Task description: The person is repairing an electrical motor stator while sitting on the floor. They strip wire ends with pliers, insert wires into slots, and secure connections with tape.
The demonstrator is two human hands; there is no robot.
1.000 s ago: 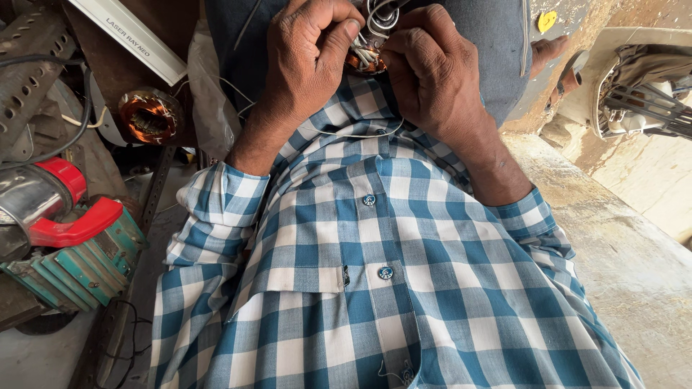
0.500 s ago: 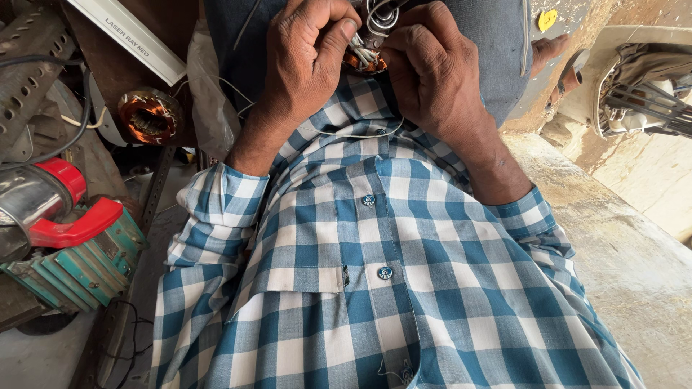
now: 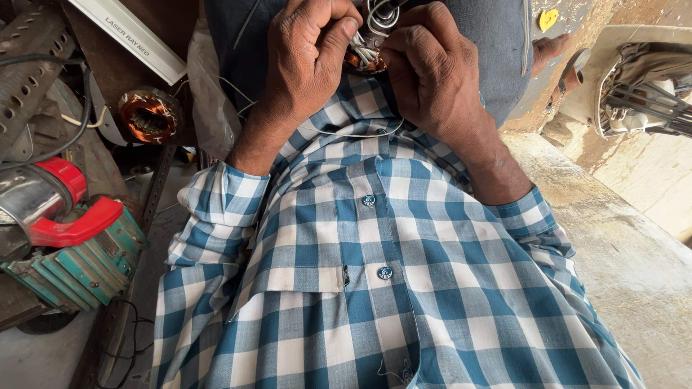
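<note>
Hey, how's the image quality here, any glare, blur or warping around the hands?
Head view: even daylight, both hands sharp, the left hand and right hand on the copper-wound coil; glare on the chrome tool; wide-angle stretch along the checked shirt edges.

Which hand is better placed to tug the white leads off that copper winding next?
Probably the left hand: its thumb and forefinger pinch right at the white leads on the copper winding. The right hand curls over the winding's other side, seemingly steadying it.

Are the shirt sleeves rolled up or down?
Rolled up: both checked shirt cuffs sit folded partway up the forearms, leaving the wrists bare.
</note>
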